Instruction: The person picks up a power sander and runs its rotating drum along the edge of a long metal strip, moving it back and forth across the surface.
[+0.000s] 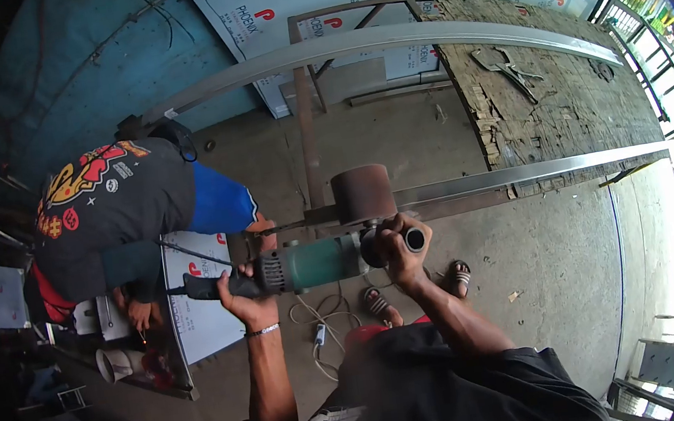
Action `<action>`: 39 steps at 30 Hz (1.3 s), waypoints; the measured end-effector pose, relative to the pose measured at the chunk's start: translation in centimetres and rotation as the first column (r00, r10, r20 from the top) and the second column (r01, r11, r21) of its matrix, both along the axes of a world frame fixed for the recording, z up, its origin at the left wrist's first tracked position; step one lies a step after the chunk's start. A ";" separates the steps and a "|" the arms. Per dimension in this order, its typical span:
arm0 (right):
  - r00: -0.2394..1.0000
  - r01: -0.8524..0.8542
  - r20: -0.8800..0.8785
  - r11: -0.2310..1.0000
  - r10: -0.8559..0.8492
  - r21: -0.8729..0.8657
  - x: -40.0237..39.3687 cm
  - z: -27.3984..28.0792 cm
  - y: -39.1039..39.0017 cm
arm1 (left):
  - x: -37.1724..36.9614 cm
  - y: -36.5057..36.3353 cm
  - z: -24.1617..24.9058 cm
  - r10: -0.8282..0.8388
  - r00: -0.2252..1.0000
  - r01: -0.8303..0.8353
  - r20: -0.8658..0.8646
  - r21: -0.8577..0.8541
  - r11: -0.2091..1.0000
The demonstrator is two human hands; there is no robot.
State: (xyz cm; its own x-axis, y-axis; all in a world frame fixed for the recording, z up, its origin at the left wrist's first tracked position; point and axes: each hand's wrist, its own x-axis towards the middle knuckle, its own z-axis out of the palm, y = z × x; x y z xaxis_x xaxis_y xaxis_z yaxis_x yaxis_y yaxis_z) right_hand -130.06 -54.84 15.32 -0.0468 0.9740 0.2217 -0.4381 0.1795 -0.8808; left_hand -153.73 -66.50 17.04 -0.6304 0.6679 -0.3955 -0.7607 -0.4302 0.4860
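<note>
A green drum sander [314,263] is held out level in front of me by both hands. My left hand [249,303] is closed round its black rear handle. The fingers of my right hand [402,251] wrap round the front grip, whose hollow round end faces up toward me. The brown abrasive drum [363,193] sits at the tool's far front. It overlaps the near metal bar [520,176] in this view, at that bar's left part. This bar is shiny and runs right across a wooden board.
A second long bar [365,39] crosses the far side of the rough wooden board [560,96], where locking pliers [510,73] lie. A co-worker [116,214] crouches at left beside a sheet-covered bench [206,313]. Cords [319,336] trail on the floor near my feet.
</note>
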 end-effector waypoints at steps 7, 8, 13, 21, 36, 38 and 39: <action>0.982 -0.129 -0.149 0.989 0.116 -0.075 -7.2 -2.1 -1.5 | -4.7 -3.4 3.7 0.192 0.959 -0.198 -0.211 -0.008 0.980; 0.982 -0.126 -0.151 0.989 0.115 -0.070 -7.2 -2.5 -1.6 | -5.0 -3.6 3.6 0.191 0.958 -0.196 -0.212 -0.003 0.981; 0.992 -0.026 -0.126 1.000 0.024 -0.015 -5.4 -1.7 -0.7 | -2.9 -1.9 4.8 0.148 0.974 -0.159 -0.171 -0.048 0.986; 0.986 0.162 0.011 0.983 -0.164 0.083 4.6 0.7 2.5 | 3.5 2.8 -1.6 -0.061 0.996 0.060 0.063 0.026 0.998; 0.994 -0.091 -0.053 0.996 0.090 -0.011 -7.6 0.3 -1.9 | -5.3 -4.5 3.2 0.151 0.972 -0.159 -0.181 -0.030 0.987; 0.992 -0.115 -0.060 0.993 0.115 -0.006 -7.8 0.2 -2.0 | -5.4 -4.3 3.4 0.154 0.970 -0.163 -0.190 -0.036 0.986; 0.996 -0.084 -0.042 0.996 0.085 0.019 -7.5 0.0 -1.8 | -5.4 -4.6 3.4 0.162 0.967 -0.175 -0.196 -0.046 0.984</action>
State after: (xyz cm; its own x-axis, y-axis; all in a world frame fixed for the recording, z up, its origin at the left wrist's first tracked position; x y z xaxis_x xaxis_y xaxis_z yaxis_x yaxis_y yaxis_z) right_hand -137.56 -56.65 15.31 -0.1185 0.9630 0.2419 -0.4897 0.1552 -0.8579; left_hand -159.14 -71.11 20.43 -0.7997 0.5233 -0.2945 -0.5703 -0.5084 0.6452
